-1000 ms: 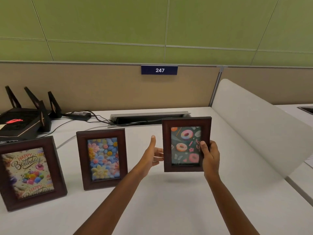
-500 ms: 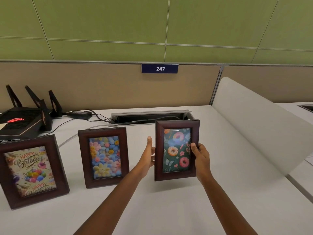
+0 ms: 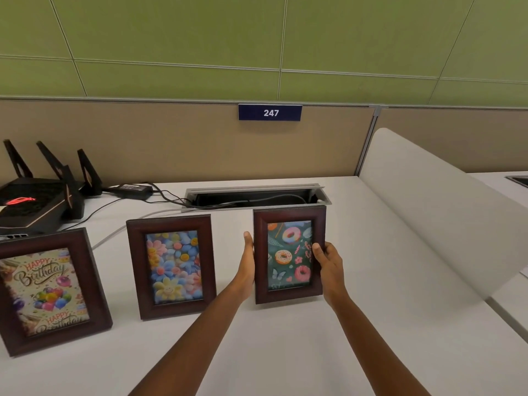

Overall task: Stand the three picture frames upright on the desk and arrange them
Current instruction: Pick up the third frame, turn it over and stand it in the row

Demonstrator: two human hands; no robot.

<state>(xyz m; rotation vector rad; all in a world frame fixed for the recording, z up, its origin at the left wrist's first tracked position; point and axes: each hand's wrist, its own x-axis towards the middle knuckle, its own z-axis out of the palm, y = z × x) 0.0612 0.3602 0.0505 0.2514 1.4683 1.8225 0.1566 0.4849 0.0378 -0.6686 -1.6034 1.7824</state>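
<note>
Three dark wooden picture frames stand in a row on the white desk [image 3: 285, 352]. The birthday frame [image 3: 48, 292] is at the left and the flower frame [image 3: 173, 265] is in the middle; both stand free. The donut frame [image 3: 288, 252] is at the right, upright, its lower edge at the desk surface. My left hand [image 3: 248, 264] lies flat against its left edge. My right hand [image 3: 328, 260] grips its right edge, thumb on the front.
A black router [image 3: 31, 200] with antennas sits at the back left, with a power adapter [image 3: 134, 188] and cables. An open cable tray [image 3: 257, 195] runs behind the frames. A white curved divider [image 3: 434, 212] bounds the desk on the right.
The donut frame has come down and to the left, from held in the air to the desk beside the flower frame. Both hands moved with it.
</note>
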